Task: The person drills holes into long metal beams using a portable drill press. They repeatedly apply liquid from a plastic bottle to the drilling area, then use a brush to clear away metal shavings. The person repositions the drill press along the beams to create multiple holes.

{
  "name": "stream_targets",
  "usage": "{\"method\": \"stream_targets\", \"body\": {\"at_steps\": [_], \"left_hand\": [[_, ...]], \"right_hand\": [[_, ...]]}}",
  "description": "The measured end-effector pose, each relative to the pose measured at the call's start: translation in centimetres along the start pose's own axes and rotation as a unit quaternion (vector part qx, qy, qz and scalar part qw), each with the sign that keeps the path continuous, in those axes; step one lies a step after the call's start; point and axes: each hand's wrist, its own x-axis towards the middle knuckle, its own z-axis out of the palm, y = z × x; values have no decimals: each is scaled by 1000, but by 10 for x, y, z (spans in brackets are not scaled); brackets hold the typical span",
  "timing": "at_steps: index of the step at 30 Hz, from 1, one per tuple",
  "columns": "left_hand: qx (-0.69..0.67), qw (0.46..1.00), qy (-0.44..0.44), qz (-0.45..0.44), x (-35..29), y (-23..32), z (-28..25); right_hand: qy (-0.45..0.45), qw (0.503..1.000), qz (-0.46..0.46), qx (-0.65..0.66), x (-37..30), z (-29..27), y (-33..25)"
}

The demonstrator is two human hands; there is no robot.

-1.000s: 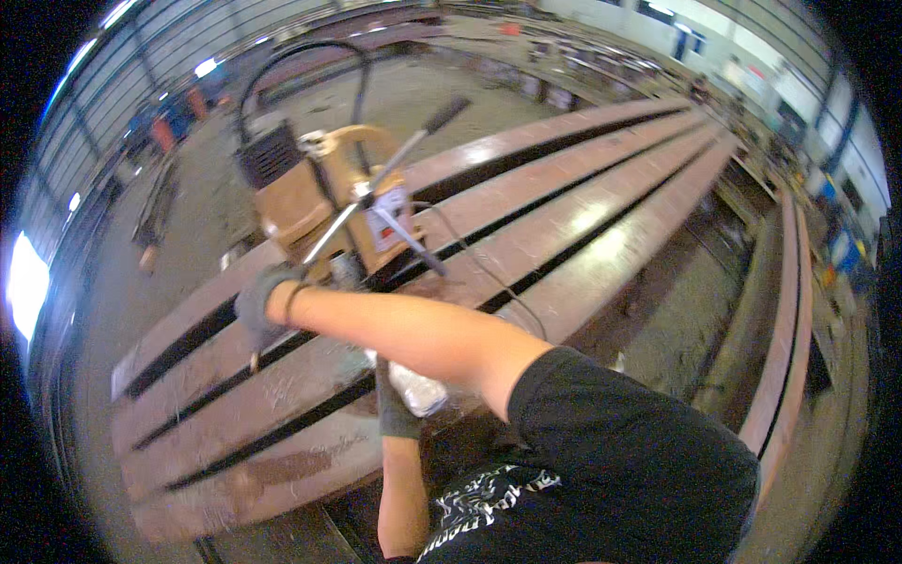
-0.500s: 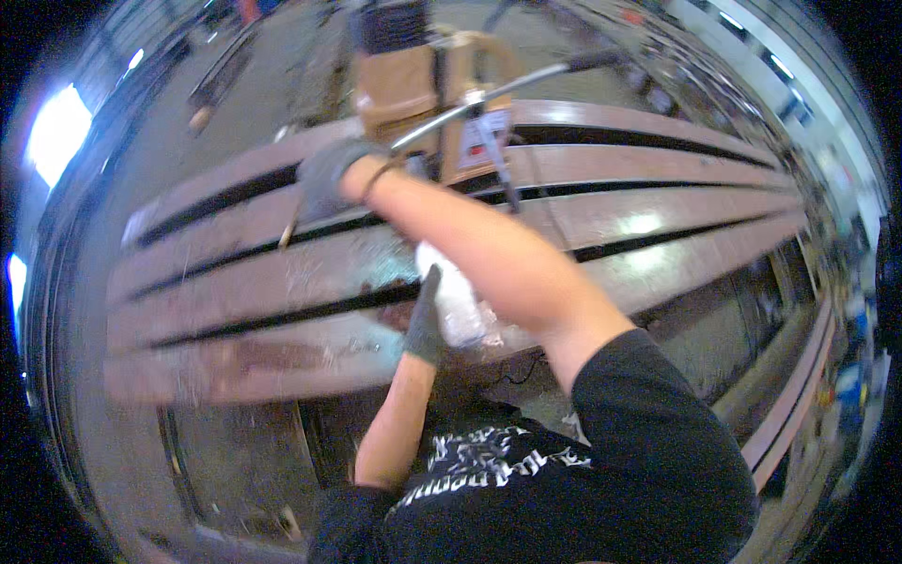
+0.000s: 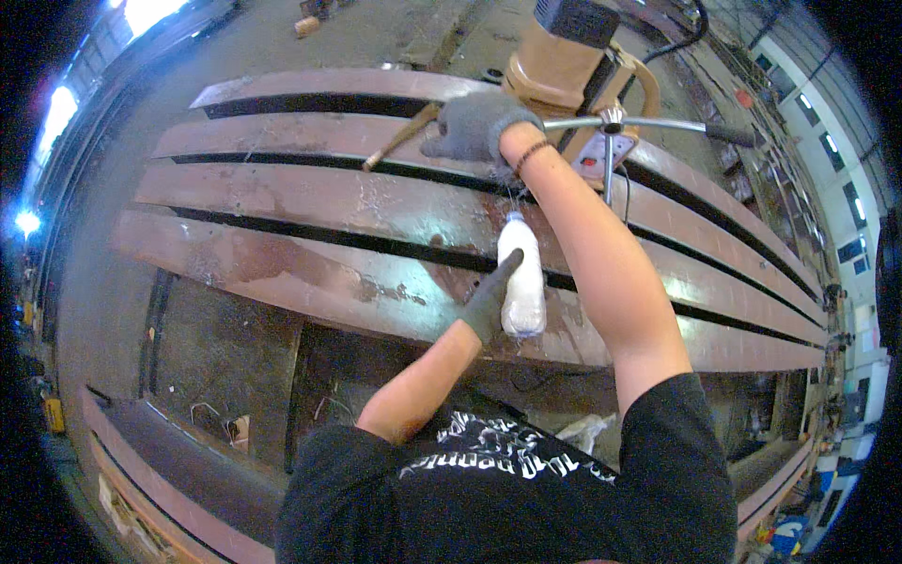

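A clear plastic bottle of white liquid (image 3: 522, 277) is in my gloved left hand (image 3: 490, 299), fingers wrapped around it, its narrow top pointing away from me. Thin streaks show just past that top, over the wet beam. My right hand (image 3: 477, 127), in a grey glove, is closed around a slim wooden handle (image 3: 402, 139) that sticks out to the left; its other end is hidden by the hand. Right beside that hand stands a tan drilling machine (image 3: 554, 73) with a dark motor top and a spoked metal feed handle (image 3: 658, 123).
Several long brown steel beams (image 3: 310, 193) lie side by side with dark gaps between them, their surfaces wet in patches. A dark cable (image 3: 691, 33) curves behind the machine. A crumpled clear plastic bag (image 3: 587, 432) lies below the beams' near edge. Another beam (image 3: 178, 470) runs at lower left.
The view has swung, so the machine and beams appear farther right. My right hand still grips the wooden handle beside the machine; the bottle, still in my left hand, now shows fully.
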Motion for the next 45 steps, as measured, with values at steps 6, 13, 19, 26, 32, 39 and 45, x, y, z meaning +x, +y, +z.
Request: {"method": "stream_targets", "body": {"at_steps": [6,13,19,26,32,39,45], "left_hand": [[49,998,31,37,-3,0,-3],[43,997,35,48,-4,2,0],[42,997,33,52,-3,2,-1],[44,998,-6,38,4,1,-6],[-7,1000,12,24,6,2,-6],[14,999,19,40,10,-2,-8],[0,999,21,30,5,0,-6]], "right_hand": [[-33,999,15,38,-2,-5,-5],[-24,999,10,46,-6,-4,-3],[-31,999,19,40,-1,1,-3],[-25,1000,0,13,3,11,1],[-28,999,-28,25,4,8,-2],[-32,999,-26,1,7,12,-3],[-31,999,-25,1,9,16,-2]]}}
